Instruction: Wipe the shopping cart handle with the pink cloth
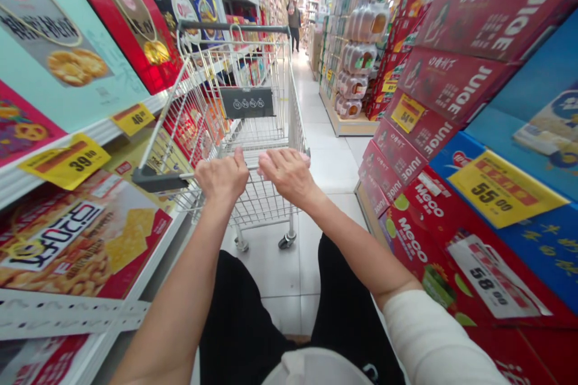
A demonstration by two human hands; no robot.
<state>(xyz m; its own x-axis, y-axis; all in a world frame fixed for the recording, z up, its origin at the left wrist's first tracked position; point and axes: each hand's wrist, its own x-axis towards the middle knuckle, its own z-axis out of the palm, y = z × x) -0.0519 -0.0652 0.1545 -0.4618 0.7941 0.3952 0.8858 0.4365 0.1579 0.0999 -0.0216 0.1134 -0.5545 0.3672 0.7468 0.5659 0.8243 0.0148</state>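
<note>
A wire shopping cart (pixel 235 27) stands in front of me, angled slightly left, with a grey plastic panel (pixel 247 102) inside its basket. Its push handle (pixel 158 180) shows a dark grey end at the left. My left hand (pixel 222 177) is closed around the handle, its thumb pointing up and forward. Just to the right, my right hand (pixel 289 172) is wrapped over the handle too, knuckles up. Something pink shows at the edges of my right hand; I cannot tell what it is. My hands cover the middle of the handle.
Shelves with boxed snacks (pixel 67 234) and yellow price tags (pixel 67 161) run close along the left. Stacked red drink cartons (pixel 478 84) line the right. Farther on are a pallet of bottled drinks (pixel 354 75) and a person (pixel 294 24) in the tiled aisle (pixel 311 132).
</note>
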